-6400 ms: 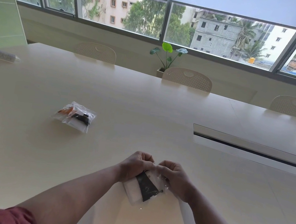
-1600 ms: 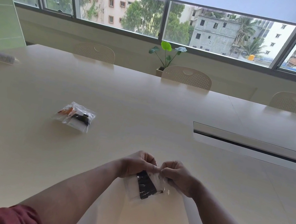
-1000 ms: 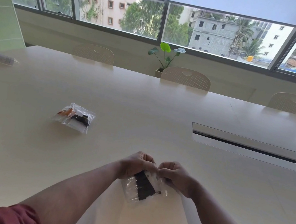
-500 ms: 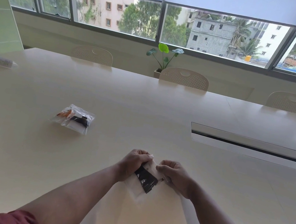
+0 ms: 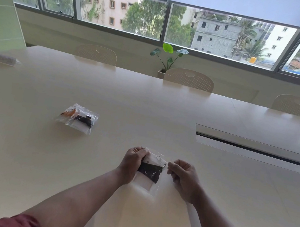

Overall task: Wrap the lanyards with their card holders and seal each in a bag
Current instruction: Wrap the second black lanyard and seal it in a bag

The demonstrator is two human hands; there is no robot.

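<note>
My left hand (image 5: 132,164) grips the small clear plastic bag (image 5: 150,173) by its left edge, low over the pale table (image 5: 164,115), black lanyard bundle (image 5: 150,170) inside; right hand (image 5: 184,178) pinches the top right corner, likely finishing the seal. Sealed clear bag with orange lanyard (image 5: 77,118) lies aside, done.

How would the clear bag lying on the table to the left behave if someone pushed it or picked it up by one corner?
The clear bag on the table looks like thin, crinkled film, so it would probably flop, not stay flat. Its glossy surface on the smooth table suggests that it would slide easily. The small bundle inside probably keeps it light and would sag to the low end.
</note>
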